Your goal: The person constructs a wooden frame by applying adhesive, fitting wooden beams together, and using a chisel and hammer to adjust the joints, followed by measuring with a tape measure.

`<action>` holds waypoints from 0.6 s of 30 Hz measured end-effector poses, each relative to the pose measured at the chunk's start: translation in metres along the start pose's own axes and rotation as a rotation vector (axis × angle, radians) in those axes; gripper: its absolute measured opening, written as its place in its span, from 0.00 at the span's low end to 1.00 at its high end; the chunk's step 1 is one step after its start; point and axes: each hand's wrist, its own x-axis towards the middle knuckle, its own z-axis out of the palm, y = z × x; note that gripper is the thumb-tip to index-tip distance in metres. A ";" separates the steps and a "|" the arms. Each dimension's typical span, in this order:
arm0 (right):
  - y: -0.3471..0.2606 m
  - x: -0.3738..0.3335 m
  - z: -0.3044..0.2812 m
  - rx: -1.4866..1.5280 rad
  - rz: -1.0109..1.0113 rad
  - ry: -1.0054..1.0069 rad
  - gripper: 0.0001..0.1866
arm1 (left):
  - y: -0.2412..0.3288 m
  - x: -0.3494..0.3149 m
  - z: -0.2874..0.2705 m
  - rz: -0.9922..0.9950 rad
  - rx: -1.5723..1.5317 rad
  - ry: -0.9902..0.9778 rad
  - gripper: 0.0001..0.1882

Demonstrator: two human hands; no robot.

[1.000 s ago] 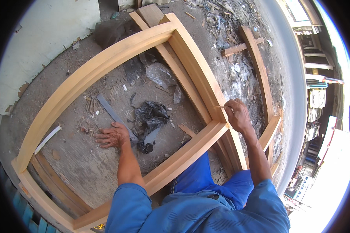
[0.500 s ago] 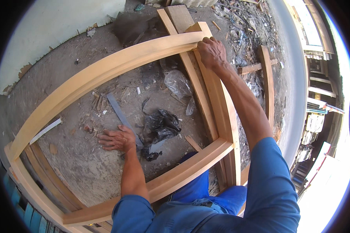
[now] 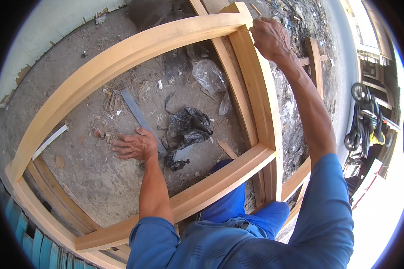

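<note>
A pale wooden frame point(image 3: 141, 42) lies before me, its bars joined at the corners and rebated along their edges. My right hand point(image 3: 269, 39) is closed beside the frame's far right corner, fingers curled in. Whatever it may pinch is hidden or too small to name. Inside the frame, my left hand point(image 3: 134, 143) is open low over the dirt floor, palm down and fingers spread; I cannot tell whether it presses on the ground. It is next to a flat grey strip point(image 3: 137, 109) and a crumpled black plastic bag point(image 3: 188, 130).
Darker wooden beams point(image 3: 231, 74) run beneath the frame. Clear plastic point(image 3: 208, 75) and wood scraps litter the floor. A pale wall point(image 3: 36, 42) stands at the far left. Right of the frame are crossed timbers point(image 3: 315, 67), rubble, a road point(image 3: 345, 54) and a motorcycle point(image 3: 366, 116).
My right hand has shifted right and farther away, off the top of the frame's corner to its outer side. The left hand stays spread in nearly the same place. A motorcycle has appeared on the right.
</note>
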 end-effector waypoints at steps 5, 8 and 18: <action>-0.019 -0.006 0.020 -0.032 -0.101 -0.028 0.09 | -0.002 -0.001 0.002 -0.007 -0.001 0.003 0.45; -0.019 -0.004 0.046 -0.096 -0.044 -0.030 0.08 | 0.003 -0.003 0.001 0.007 -0.003 0.011 0.44; -0.023 -0.008 0.039 0.026 -0.066 0.042 0.06 | -0.001 -0.001 0.000 -0.018 -0.012 -0.031 0.43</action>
